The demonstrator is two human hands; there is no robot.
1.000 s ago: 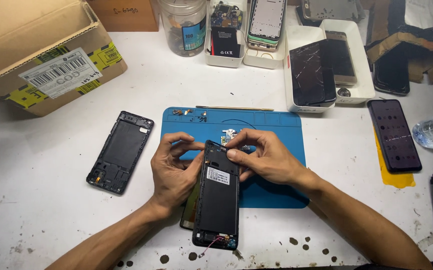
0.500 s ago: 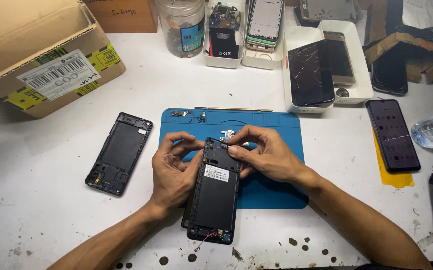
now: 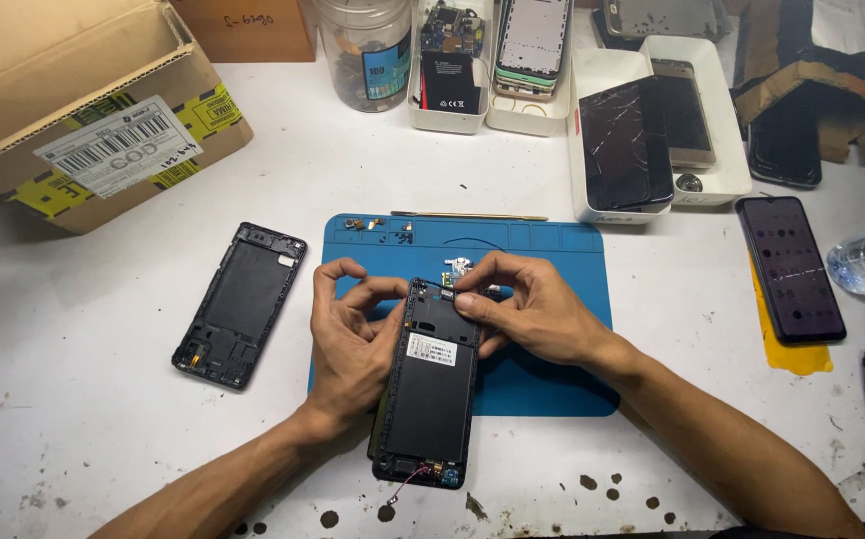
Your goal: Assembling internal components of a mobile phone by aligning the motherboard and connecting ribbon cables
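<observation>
— Head view first: what are the fingers doing?

— Left hand [image 3: 347,344] cradles the opened phone [image 3: 430,389] along its left edge, fingers curled against the frame. Right hand [image 3: 532,314] pinches at the phone's top end, fingertips closed on a small part I cannot make out.

— Where does the phone lie?

— Between both hands, its top over the blue mat [image 3: 552,260], its bottom end on the white bench [image 3: 103,399] nearer the person.

— Anything else nearby?

— A black back cover [image 3: 241,304] lies left of the left fingers. Beyond the right fingers, a white tray [image 3: 722,150] holds cracked phones.
</observation>
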